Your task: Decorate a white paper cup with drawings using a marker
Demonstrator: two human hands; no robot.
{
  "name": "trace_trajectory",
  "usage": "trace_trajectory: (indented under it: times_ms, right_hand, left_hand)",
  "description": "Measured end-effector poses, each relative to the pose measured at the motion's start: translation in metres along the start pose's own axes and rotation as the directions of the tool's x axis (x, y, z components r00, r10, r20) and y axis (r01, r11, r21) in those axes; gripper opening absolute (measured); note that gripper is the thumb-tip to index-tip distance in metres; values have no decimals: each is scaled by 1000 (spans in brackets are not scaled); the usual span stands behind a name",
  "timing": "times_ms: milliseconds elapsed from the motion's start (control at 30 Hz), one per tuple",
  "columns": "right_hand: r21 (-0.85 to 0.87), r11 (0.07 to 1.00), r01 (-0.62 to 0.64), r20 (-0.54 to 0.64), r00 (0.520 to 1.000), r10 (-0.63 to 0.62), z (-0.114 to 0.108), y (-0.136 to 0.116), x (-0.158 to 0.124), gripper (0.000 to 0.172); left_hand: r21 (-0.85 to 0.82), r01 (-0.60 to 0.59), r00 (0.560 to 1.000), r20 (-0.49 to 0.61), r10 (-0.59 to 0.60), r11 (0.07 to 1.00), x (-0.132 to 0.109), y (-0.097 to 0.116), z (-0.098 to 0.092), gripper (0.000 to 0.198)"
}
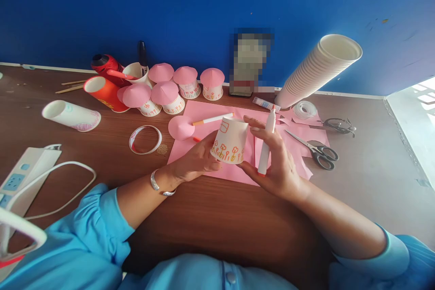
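An upside-down white paper cup [230,139], drawn with orange flowers, yellow-green marks and a square outline, is held above pink paper. My left hand [198,158] grips its lower left side. Around its right side are the fingers of my right hand [280,165], which also holds a white marker [267,145] with a red-orange tip pointing up. Another white marker [217,118] with an orange end lies behind the cup on the pink paper [234,177], beside a pink paper cone [181,128].
Several decorated cups with pink cone tops [165,93] stand at the back. Scissors [319,149], clear tape [305,109] and glasses [339,125] lie right. A tall cup stack [319,70] leans at the wall. Left are a paper ring [145,139], a fallen cup [73,115] and a power strip [29,179].
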State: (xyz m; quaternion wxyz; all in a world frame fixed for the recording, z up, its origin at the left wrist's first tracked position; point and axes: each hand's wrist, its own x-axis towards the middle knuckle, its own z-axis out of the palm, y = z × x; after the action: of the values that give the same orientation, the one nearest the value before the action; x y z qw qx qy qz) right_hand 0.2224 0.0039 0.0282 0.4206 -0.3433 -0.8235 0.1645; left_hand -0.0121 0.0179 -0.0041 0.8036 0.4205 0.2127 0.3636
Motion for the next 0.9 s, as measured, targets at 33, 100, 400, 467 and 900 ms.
trace_trajectory:
  times_ms: [33,100,400,467,900]
  right_hand:
    - [-31,999,14,-3,1000,-14,0,1,0,73]
    - [-80,996,40,-4,999,-41,1,2,1,74]
    - [-112,989,93,-72,992,-101,3,0,0,78]
    - [-110,985,132,-123,982,-145,-3,-5,-1,66]
    - [-60,973,221,-71,972,-225,-8,-30,-5,19]
  left_hand:
    - [37,-16,1000,-24,17,999,1,0,1,79]
    - [96,-24,998,-57,30,995,2,1,3,80]
    - [117,5,991,-137,11,993,-3,-4,-2,70]
    - [109,3,987,-158,14,994,-2,-5,-3,71]
    - [134,-7,984,-176,31,991,0,-1,2,67]
